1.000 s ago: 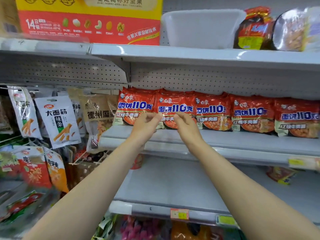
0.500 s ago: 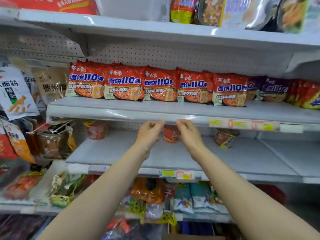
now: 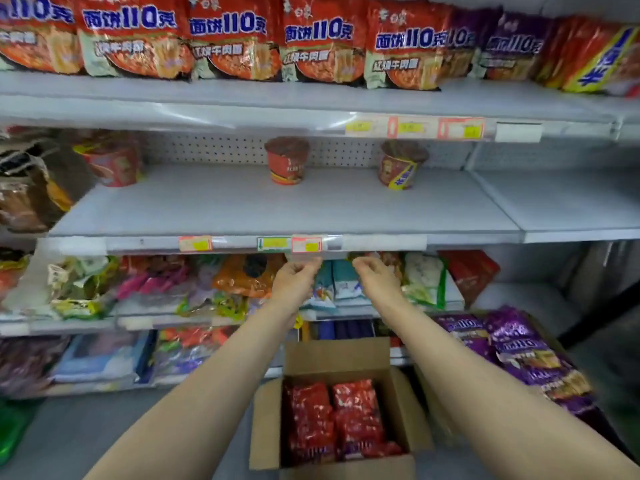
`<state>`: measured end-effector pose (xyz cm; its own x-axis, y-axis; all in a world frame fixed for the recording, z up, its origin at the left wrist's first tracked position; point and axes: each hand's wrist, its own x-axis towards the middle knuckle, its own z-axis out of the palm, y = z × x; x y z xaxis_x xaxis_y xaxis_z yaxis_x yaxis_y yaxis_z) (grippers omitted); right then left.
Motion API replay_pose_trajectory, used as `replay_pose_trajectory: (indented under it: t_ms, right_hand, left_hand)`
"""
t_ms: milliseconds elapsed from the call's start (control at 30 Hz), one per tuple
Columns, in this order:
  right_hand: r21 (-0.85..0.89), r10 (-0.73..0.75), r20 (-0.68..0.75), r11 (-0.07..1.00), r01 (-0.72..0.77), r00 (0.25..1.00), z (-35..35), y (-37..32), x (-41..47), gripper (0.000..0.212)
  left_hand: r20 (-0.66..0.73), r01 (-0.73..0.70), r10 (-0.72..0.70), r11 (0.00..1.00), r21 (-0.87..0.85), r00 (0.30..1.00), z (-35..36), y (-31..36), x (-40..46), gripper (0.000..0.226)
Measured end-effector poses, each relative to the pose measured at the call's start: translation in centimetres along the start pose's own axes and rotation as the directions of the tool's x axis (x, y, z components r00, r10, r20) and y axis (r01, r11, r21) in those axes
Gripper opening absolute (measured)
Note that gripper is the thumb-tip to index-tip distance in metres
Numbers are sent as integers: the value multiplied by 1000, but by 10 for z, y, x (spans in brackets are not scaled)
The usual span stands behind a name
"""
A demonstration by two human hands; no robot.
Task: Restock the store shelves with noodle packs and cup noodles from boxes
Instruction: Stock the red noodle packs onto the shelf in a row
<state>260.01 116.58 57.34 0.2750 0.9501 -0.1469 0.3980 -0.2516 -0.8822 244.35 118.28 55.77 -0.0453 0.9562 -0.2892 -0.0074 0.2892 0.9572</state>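
Head view: left hand [image 3: 297,280] and right hand [image 3: 375,277] at frame centre, both empty, fingers loosely curled, probably bound for the box [image 3: 346,358] at bottom centre. Red noodle packs [image 3: 337,419] inside; 3 cup noodles [image 3: 286,161] on middle shelf [image 3: 242,209].

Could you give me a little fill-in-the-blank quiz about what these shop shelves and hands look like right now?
1. The open cardboard box on the floor holds ___ noodle packs.
2. The middle shelf carries ___ cup noodles.
3. The left hand and right hand each hold ___.

Missing words: red; three; nothing
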Motion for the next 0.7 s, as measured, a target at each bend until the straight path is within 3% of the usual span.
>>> replay_pose_trajectory:
  t_ms: [167,400,500,600,700]
  right_hand:
    - [-18,197,14,980,-197,980,1,58,0,35]
    - [-9,427,-33,904,-428,903,5,113,10,32]
    - [-30,485,-44,873,-486,874,12,141,13,25]
    - [-131,547,-60,825,-550,835,24,242,39,51]
    - [-154,559,-21,817,-555,829,27,238,30,38]
  left_hand:
    - [36,157,-160,985,69,986,7,-51,8,26]
    - [19,331,-337,934,136,941,12,-107,38,24]
    - [34,369,-377,919,143,926,20,-131,47,27]
    - [31,414,-421,901,131,907,26,-156,48,24]
    - [23,458,-463,881,119,886,28,-182,44,24]
